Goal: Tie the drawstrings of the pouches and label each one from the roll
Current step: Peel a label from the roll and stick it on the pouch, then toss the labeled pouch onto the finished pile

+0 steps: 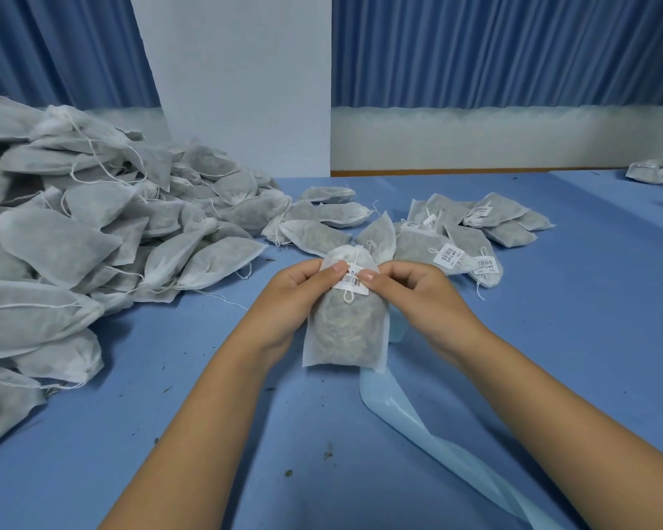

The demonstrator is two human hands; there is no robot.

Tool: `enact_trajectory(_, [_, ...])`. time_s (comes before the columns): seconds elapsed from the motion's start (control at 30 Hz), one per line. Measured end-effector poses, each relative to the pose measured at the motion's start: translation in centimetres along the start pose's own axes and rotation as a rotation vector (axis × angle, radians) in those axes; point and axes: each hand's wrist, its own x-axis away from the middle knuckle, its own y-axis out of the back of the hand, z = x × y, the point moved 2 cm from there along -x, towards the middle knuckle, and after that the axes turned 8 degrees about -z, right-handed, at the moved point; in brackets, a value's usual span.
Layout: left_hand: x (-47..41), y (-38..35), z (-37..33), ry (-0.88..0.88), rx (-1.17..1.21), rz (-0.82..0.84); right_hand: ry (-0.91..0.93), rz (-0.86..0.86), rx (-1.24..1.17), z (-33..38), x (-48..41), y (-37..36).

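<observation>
Views: one. Head camera, wide-angle, worn by the person.
Facing: forward and down over the blue tabletop (552,338).
Range: close; both forearms (207,415) enter from the lower edge, left hand (297,296) and right hand (412,296) near frame centre.
Upper field: white pillar (238,89), blue curtain (513,51).

Label (351,283) print illegibly small.

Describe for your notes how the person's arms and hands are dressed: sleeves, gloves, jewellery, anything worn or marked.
Nothing is worn. The left hand and right hand are bare, with no gloves, rings or wristbands in view. The left forearm and right forearm are uncovered to the frame edge, so no sleeve shows. The thumbnails are short and unpainted.
</observation>
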Motion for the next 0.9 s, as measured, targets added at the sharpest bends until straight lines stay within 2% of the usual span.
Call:
enact_trajectory(0.2, [-0.9,0.4,0.3,0.012,0.063,-0.22,0.238,0.023,0.158,0.5,0.7,-0.1])
enact_trajectory(0.33, [-1.0,0.7,0.4,-0.004,0.041,-0.246,0.374,0.081,0.288,0.9,0.8,-0.4])
enact_trajectory(0.43, [-1.7,1.7,0.5,0.016,-0.025,-0.368,0.247,0.028,0.063,0.9,0.1,-0.2])
enact_trajectory(0.53, [-2.6,4.0,0.9,0.013,-0.031,-0.567,0.131,-0.209,-0.195,1.1,-0.8,0.7])
enact_trajectory(0.63, [-3.1,6.8,1.6,0.009,-0.185,-0.706,0.027,-0.263,-0.336,0.4,-1.2,1.2])
enact_trajectory(0.73, [-3.5,8.4,2.0,-0.058,-0.352,-0.771,-0.023,-0.212,-0.266,-0.3,-1.1,0.9])
enact_trajectory(0.83, [-3.8,9.3,2.7,-0.114,-0.825,-0.766,0.034,-0.15,-0.145,-0.5,-0.8,0.3])
enact_trajectory(0.9, [-3.7,9.5,3.1,-0.087,-1.116,-0.72,0.064,-0.124,-0.062,-0.5,-0.6,0.0])
